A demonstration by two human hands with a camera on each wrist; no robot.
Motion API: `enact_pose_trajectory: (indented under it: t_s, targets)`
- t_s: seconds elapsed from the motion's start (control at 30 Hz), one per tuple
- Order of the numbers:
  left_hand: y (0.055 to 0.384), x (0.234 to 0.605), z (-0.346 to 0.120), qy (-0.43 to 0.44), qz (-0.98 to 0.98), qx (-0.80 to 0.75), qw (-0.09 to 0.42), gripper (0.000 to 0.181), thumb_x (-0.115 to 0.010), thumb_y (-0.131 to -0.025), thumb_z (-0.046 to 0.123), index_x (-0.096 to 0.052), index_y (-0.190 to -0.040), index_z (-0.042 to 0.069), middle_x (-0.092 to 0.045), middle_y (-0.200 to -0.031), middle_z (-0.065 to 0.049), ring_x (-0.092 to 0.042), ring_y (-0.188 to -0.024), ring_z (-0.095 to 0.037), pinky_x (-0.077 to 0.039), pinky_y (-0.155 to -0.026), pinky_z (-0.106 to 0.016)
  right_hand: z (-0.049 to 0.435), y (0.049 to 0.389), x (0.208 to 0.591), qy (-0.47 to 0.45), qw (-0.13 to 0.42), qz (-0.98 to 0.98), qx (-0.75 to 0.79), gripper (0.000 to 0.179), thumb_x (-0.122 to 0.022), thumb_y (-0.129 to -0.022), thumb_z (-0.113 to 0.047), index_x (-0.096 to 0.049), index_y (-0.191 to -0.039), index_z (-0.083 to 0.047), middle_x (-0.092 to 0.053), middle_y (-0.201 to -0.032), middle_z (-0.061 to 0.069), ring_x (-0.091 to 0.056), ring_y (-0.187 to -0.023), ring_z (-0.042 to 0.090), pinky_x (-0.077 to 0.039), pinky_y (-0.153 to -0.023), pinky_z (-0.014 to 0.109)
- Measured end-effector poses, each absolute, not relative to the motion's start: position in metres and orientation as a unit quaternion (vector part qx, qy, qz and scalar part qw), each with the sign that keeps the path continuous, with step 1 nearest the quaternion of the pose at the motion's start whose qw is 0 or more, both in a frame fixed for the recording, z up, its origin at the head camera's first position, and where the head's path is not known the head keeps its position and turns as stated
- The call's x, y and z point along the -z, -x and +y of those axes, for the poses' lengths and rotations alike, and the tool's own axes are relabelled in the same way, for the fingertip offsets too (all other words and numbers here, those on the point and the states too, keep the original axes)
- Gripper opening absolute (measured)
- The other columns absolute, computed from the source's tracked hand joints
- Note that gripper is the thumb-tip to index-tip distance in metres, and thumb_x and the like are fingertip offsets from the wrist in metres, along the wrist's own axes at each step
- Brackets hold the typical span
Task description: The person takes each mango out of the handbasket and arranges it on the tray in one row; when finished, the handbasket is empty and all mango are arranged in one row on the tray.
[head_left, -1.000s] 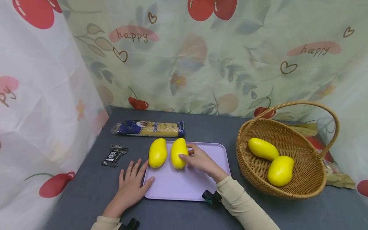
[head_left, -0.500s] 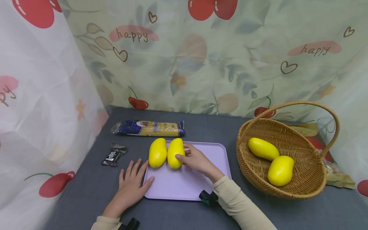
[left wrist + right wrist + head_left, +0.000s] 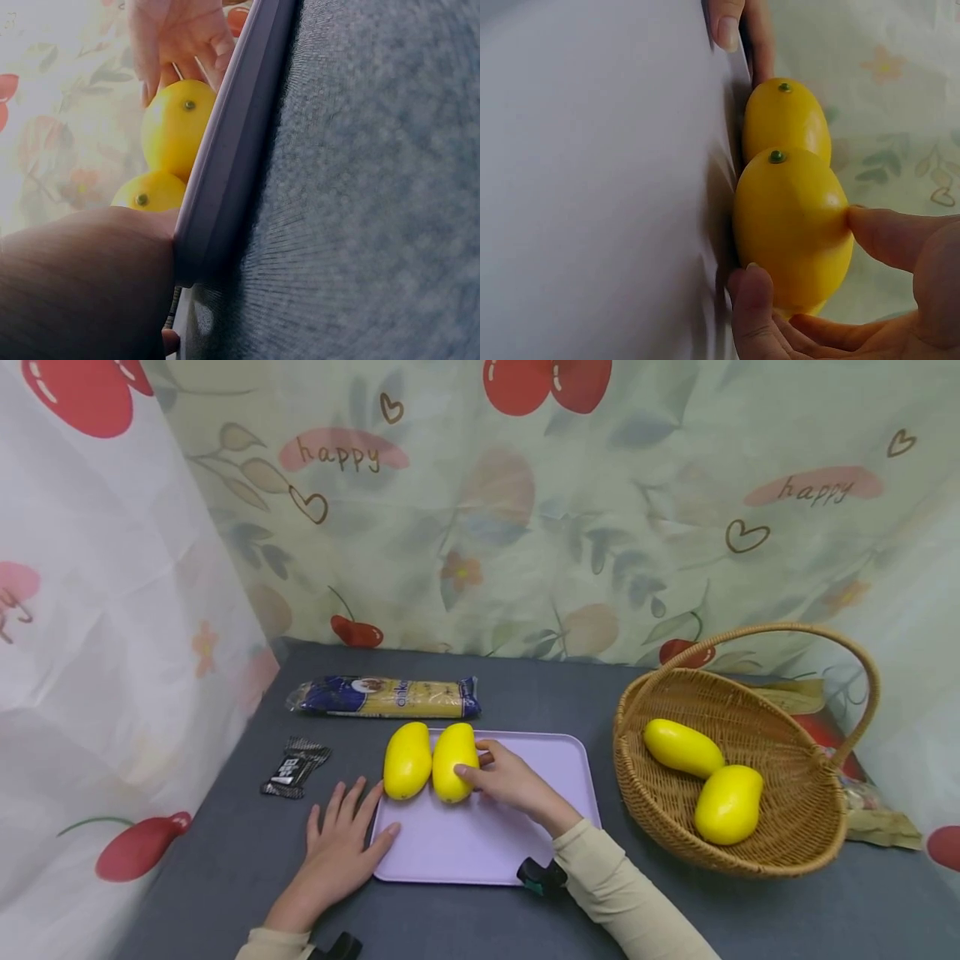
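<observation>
Two yellow mangoes lie side by side on the lilac tray (image 3: 480, 860): a left mango (image 3: 407, 762) and a right mango (image 3: 454, 763). My right hand (image 3: 513, 778) grips the right mango from its right side, thumb on top and fingers low along the flank, as the right wrist view shows. The right mango (image 3: 791, 225) stands close against the left one (image 3: 787, 120). At the tray's left edge my left hand (image 3: 336, 843) lies with fingers spread, its thumb over the rim. In the left wrist view the tray wall (image 3: 225, 172) hides part of both mangoes.
A wicker basket (image 3: 637, 802) with two more mangoes stands to the right, its handle arching up. Behind the tray lies a pasta packet (image 3: 386, 697); a small black wrapped packet (image 3: 295, 768) lies left. Brown-ended packages (image 3: 885, 828) show behind the basket.
My right hand has slid the right mango leftward across the tray, closing the gap to the left mango. My left hand has stayed in place.
</observation>
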State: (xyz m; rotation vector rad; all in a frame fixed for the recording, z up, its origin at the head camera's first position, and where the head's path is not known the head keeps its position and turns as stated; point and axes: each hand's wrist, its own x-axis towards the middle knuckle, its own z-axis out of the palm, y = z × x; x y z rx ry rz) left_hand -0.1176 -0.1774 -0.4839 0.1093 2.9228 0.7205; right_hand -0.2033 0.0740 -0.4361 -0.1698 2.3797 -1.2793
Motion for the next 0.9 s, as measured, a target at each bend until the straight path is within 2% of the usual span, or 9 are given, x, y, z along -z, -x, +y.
enact_pose_trajectory:
  t_s: [0.37, 0.57, 0.8, 0.9]
  targets:
    - [0.117, 0.484, -0.177, -0.04, 0.968, -0.239, 0.057, 0.072, -0.048, -0.095, 0.054, -0.025, -0.153, 0.019, -0.017, -0.158, -0.02, -0.001, -0.144, -0.044, 0.005, -0.107, -0.069, 0.078, 0.199, 0.434, 0.06, 0.219, 0.864, 0.449, 0.077, -0.063, -0.088, -0.051, -0.036, -0.145, -0.007, -0.054, -0.131, 0.017, -0.063, -0.081, 0.018, -0.052, -0.08, 0.036]
    - [0.117, 0.483, -0.178, -0.039, 0.967, -0.245, 0.063, 0.072, -0.048, -0.095, 0.055, -0.025, -0.153, 0.019, -0.016, -0.158, -0.02, -0.001, -0.144, -0.044, 0.006, -0.107, -0.069, 0.09, 0.193, 0.427, 0.064, 0.215, 0.876, 0.426, 0.08, -0.063, -0.087, -0.054, -0.034, -0.147, -0.009, -0.055, -0.132, 0.012, -0.064, -0.084, 0.016, -0.053, -0.08, 0.037]
    - [0.118, 0.485, -0.178, -0.042, 0.968, -0.24, 0.058, 0.074, -0.045, -0.094, 0.058, -0.024, -0.153, 0.018, -0.017, -0.157, -0.021, -0.001, -0.144, -0.045, 0.006, -0.107, -0.069, 0.117, 0.16, 0.381, 0.12, 0.186, 0.902, 0.371, 0.076, -0.064, -0.088, -0.051, -0.034, -0.147, -0.014, -0.058, -0.128, 0.007, -0.062, -0.104, 0.017, -0.053, -0.077, 0.034]
    - [0.117, 0.485, -0.177, -0.043, 0.968, -0.242, 0.06, 0.074, -0.045, -0.094, 0.058, -0.024, -0.153, 0.018, -0.017, -0.157, -0.021, -0.001, -0.144, -0.045, 0.006, -0.107, -0.07, 0.135, 0.143, 0.348, 0.162, 0.198, 0.903, 0.345, 0.069, -0.063, -0.088, -0.051, -0.04, -0.143, -0.015, -0.062, -0.12, 0.003, -0.062, -0.097, 0.014, -0.053, -0.074, 0.031]
